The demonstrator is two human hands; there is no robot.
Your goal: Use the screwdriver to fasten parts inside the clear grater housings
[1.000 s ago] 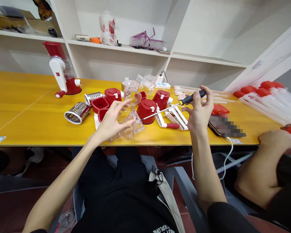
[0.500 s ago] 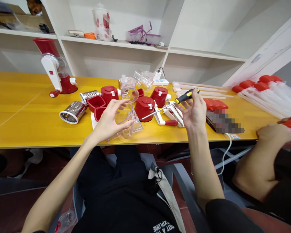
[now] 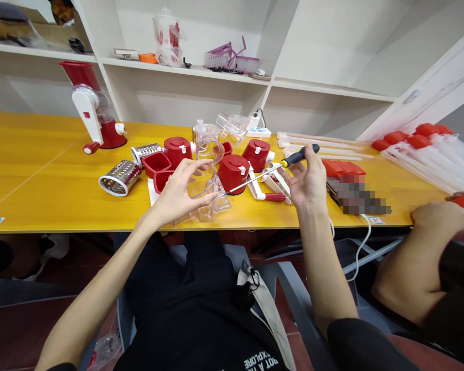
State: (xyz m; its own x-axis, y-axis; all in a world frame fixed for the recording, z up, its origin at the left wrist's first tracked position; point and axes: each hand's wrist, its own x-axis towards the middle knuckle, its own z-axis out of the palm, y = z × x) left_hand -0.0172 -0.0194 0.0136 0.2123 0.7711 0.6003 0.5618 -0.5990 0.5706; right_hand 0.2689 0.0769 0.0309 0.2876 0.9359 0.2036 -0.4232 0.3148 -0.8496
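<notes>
My left hand is wrapped round a clear plastic housing that rests near the front edge of the yellow table. My right hand holds a screwdriver by its black and yellow handle. The metal shaft slants down to the left and its tip meets the clear housing. Red plastic bases stand just behind the shaft. A white and red crank part lies under my right hand.
Two metal grater drums lie left of the red parts. An assembled red and white rotary grater stands at the back left. Another person's hand holds a red piece at the right edge. Shelves run behind the table.
My right hand has lowered the screwdriver handle slightly. My left hand has kept its grip on the clear housing, and the view has shifted a little.
</notes>
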